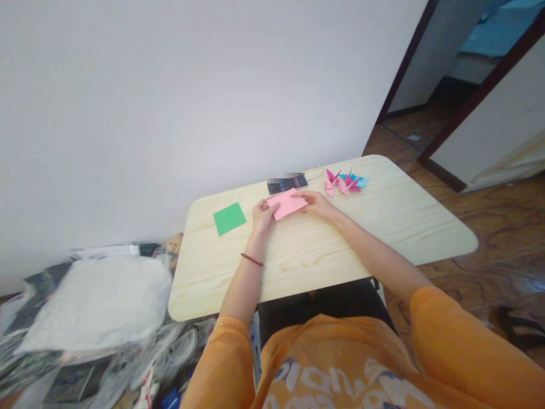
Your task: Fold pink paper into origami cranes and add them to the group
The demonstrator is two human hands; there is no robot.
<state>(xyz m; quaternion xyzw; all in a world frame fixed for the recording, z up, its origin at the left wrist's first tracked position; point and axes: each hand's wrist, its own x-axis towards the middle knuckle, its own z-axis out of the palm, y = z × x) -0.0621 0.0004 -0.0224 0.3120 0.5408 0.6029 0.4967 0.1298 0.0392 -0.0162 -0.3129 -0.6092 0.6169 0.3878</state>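
A pink sheet of paper (286,204) lies folded on the light wooden table (323,250), held at both ends. My left hand (263,215) pinches its left edge, fingers closed on the paper. My right hand (313,201) presses and grips its right edge. A green paper square (229,218) lies flat to the left of my left hand. Several folded paper cranes (344,182), pink, magenta and blue, sit in a cluster beyond my right hand. A dark phone (287,183) lies just behind the pink paper.
A white wall stands right behind the table. Plastic bags and white packages (93,307) are piled on the floor at the left. Wooden floor and an open doorway (430,102) lie to the right. A dark sandal (517,329) rests on the floor.
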